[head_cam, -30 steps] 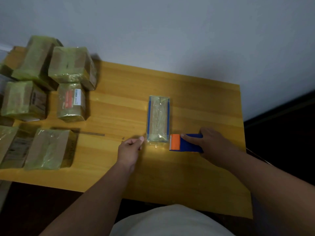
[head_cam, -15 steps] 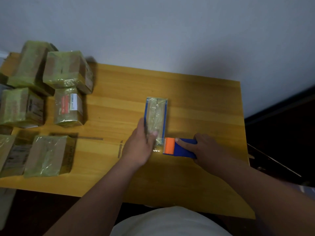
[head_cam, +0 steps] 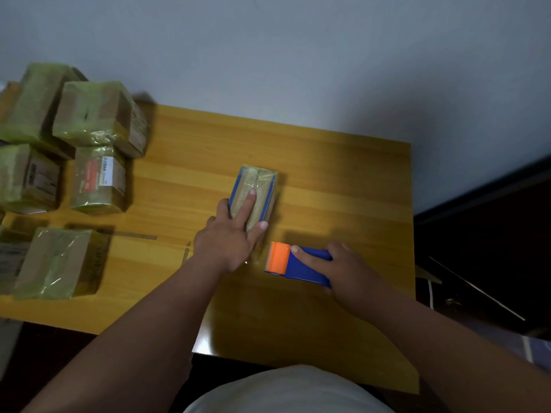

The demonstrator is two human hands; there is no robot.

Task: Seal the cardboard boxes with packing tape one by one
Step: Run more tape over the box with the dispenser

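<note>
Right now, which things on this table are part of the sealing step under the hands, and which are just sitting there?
In use:
- narrow blue-edged tape-wrapped box, under the left hand
- blue and orange tape dispenser, gripped by the right hand

Lying about:
- pile of tape-wrapped cardboard boxes at the left
- wooden table

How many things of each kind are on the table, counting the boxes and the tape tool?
Taped boxes stacked at the left: 7 visible, some cut off by the frame edge
Blue-edged box under the left hand: 1
Tape dispenser in the right hand: 1
Total: 9
</note>
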